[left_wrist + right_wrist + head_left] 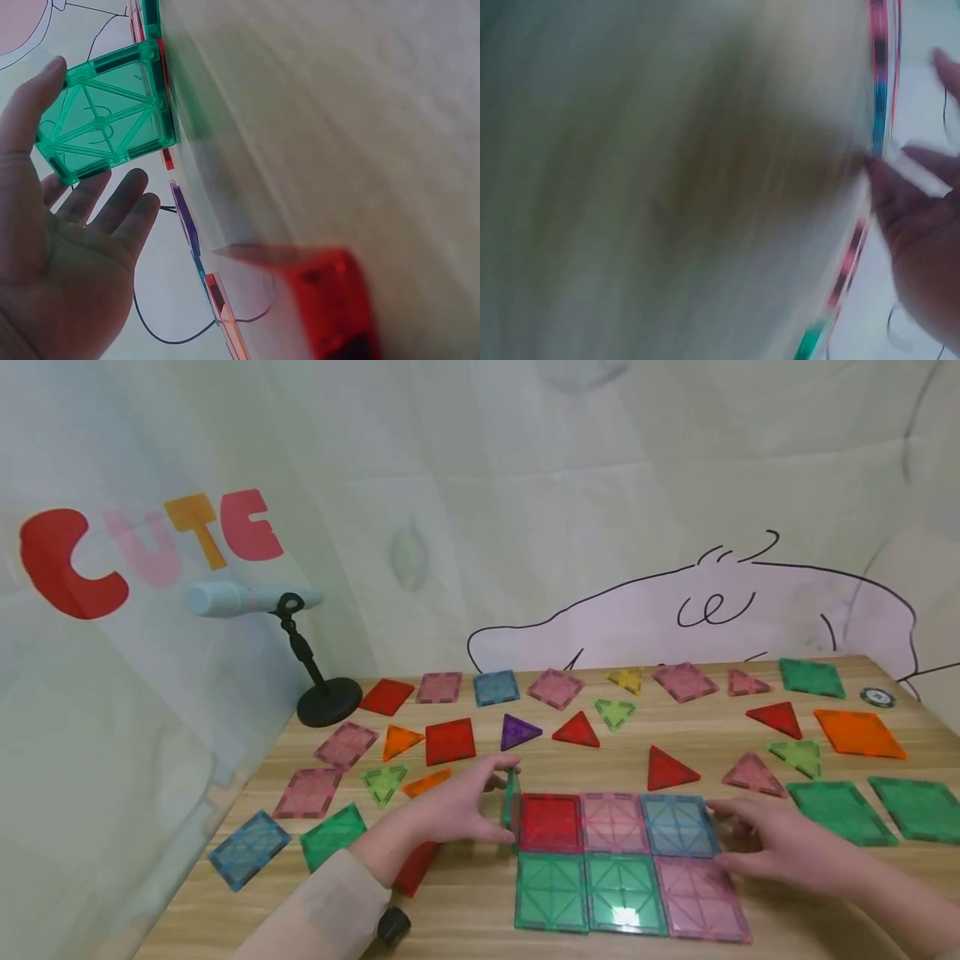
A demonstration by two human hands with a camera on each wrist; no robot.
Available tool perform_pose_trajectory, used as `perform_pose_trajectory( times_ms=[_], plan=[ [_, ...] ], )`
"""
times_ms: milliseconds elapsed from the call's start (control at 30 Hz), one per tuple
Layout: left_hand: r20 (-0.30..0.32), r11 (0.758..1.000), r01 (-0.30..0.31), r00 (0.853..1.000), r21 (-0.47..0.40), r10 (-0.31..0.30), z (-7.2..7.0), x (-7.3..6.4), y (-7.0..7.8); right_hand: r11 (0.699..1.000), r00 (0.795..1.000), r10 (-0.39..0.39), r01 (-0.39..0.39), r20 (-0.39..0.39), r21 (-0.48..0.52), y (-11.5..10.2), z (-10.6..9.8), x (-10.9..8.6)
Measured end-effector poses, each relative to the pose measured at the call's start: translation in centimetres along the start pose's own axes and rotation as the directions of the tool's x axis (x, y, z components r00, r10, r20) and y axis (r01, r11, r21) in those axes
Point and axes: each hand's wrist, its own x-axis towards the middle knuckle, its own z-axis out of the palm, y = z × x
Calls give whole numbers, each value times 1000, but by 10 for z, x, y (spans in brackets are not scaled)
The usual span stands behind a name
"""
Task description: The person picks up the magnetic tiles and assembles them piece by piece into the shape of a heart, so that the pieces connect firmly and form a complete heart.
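My left hand (pixel 457 806) pinches a green square magnetic tile (pixel 105 112) by opposite edges, thumb on one and fingers on the other. The tile stands upright on its edge along the left side of a flat two-row block of tiles. That block's back row has a red tile (pixel 551 823), a pink tile (pixel 612 822) and a blue tile (pixel 678 825). Two green tiles (pixel 551 893) and another pink tile (pixel 703 897) form the front row. My right hand (pixel 787 843) has its fingertips right at the blue tile's right edge, fingers loosely bent.
Loose square and triangular tiles lie around the block, including an orange square (pixel 858 732) and a purple triangle (pixel 519 732). A red tile (pixel 415 868) is beneath my left forearm. At the back left stands a microphone (pixel 240 599) on a black stand (pixel 330 700).
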Motion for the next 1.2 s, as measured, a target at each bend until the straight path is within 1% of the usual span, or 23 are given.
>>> perform_pose_trajectory(
  times_ms=[33, 67, 133, 200, 267, 300, 367, 433, 533, 667, 767, 900, 1000, 1067, 1200],
  plan=[
    [0, 1000, -4, 1000, -2, 4, 0, 0, 0, 1000, 1000, 10, -11, 22, 17, -4, 3, 2],
    [-1, 1000, -8, 1000, -1, 8, 0, -1, 0, 998, 998, 45, -47, 41, 43, -8, 5, 4],
    [-2, 1000, -16, 1000, 0, 16, 1, -1, -1, 989, 996, 87, -91, 37, 119, -13, 10, 5],
    [-3, 1000, -24, 1000, 6, 24, 1, -2, -1, 967, 993, 114, -118, 27, 226, -16, 14, 4],
    [-8, 999, -29, 1000, 15, 29, 0, -2, -1, 938, 991, 131, -126, 7, 322, -19, 17, 3],
    [-9, 999, -30, 1000, 18, 30, 0, -2, -1, 925, 992, 129, -119, -4, 362, -21, 19, 2],
    [-11, 999, -32, 999, 20, 33, 0, -2, -1, 893, 988, 152, -130, -17, 432, -26, 20, 0],
    [-12, 999, -35, 999, 18, 35, 0, -3, -1, 867, 988, 154, -118, -34, 483, -32, 20, -1],
    [-10, 999, -38, 999, 9, 38, 1, -3, -2, 852, 991, 117, -64, -70, 519, -40, 20, -2],
    [-9, 999, -36, 999, 5, 36, 1, -3, -2, 890, 992, 9, 49, -125, 454, -48, 20, 0],
    [-10, 999, -32, 999, 6, 32, 1, -3, -2, 919, 986, -72, 125, -153, 373, -53, 21, 3],
    [-9, 1000, -28, 1000, 9, 28, 0, -4, -1, 933, 969, -160, 210, -187, 291, -59, 25, 9],
    [-5, 1000, -30, 1000, 6, 30, 0, -3, -1, 947, 961, -181, 227, -208, 227, -64, 29, 12],
    [-2, 1000, -30, 1000, 1, 30, 0, -3, -1, 954, 960, -178, 222, -214, 202, -66, 30, 13],
    [1, 1000, -25, 1000, -6, 25, 0, -2, -2, 956, 968, -159, 199, -193, 214, -67, 30, 13]
  ],
)
